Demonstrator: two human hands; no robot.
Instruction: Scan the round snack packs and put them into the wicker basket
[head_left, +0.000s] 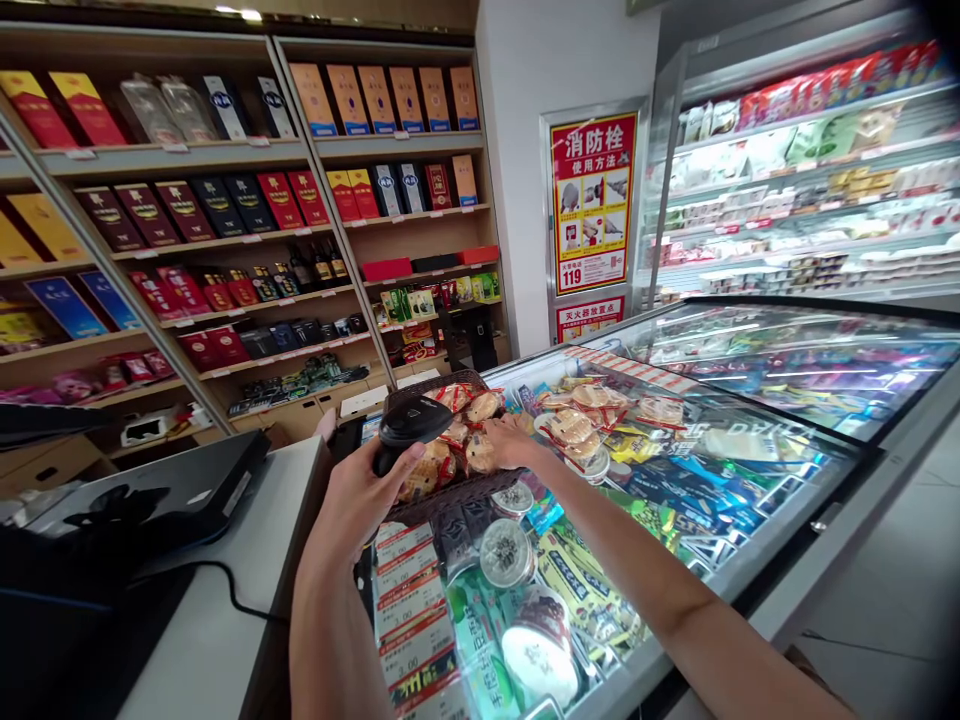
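Observation:
My left hand (pixel 367 490) is closed round a black handheld barcode scanner (pixel 414 420), held over the left part of a dark woven basket (pixel 442 500). Wrapped round crackers (pixel 424 472) in clear and red packets fill the basket. My right hand (pixel 511 442) reaches across to the basket's right side, its fingers curled on a wrapped cracker (pixel 481 452); the fingertips are partly hidden. More of these cracker packets (pixel 576 428) lie loose on the glass top of the freezer (pixel 780 535), just right of the basket.
Inside the freezer are ice cream tubs (pixel 506 553) and colourful packs. Price labels (pixel 412 610) line its near left end. On the left, a counter (pixel 225 620) holds black equipment (pixel 180 490) with a cable. Shelves of boxes (pixel 225 205) and a lit chiller (pixel 810 180) stand behind.

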